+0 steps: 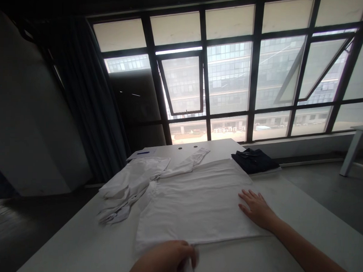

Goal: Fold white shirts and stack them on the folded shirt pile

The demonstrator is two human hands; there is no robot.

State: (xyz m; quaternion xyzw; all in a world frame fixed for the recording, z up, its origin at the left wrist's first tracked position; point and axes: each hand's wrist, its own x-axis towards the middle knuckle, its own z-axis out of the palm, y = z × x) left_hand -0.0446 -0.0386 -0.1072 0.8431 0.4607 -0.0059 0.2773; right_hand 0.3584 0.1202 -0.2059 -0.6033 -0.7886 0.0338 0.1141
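The left hand (162, 262) is closest, at 6 o'clock, curled shut and gripping a small white fold at the near hem of the white shirt (197, 204). The shirt lies flat on the white table (76, 239), its body straight ahead, one sleeve stretching towards 12 o'clock and a crumpled bunch of cloth (123, 189) at 10 o'clock. The right arm (308, 251) reaches in from 4 o'clock, and the right hand (256, 210) rests open, palm down, fingers spread, on the shirt's right edge. A folded navy garment (253, 160) sits at 1 o'clock.
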